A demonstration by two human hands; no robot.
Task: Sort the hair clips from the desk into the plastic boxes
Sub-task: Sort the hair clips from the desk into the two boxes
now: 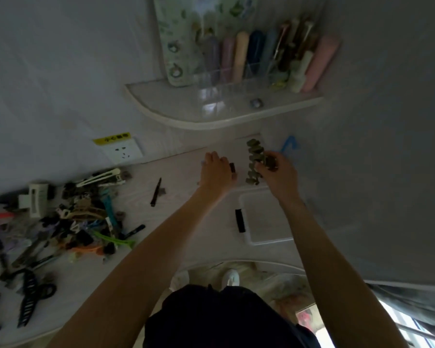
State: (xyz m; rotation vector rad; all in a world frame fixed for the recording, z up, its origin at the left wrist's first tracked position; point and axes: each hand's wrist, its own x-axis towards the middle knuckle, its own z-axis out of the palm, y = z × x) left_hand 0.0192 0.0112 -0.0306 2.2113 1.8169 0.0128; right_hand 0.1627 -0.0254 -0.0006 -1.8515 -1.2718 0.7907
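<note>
Gripping the olive claw clip by its hinge, my right hand holds it above the desk near the far edge. My left hand rests beside it, fingers curled over a small dark clip; I cannot tell whether it is pinched. One clear plastic box sits just nearer me, and the clip pile lies along the left edge.

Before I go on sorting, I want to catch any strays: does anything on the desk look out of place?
One thin black clip lies alone on the desk, apart from the big pile of clips at the left. Nothing looks spilled or broken. The right hand holds a green claw clip beyond the clear box.
</note>
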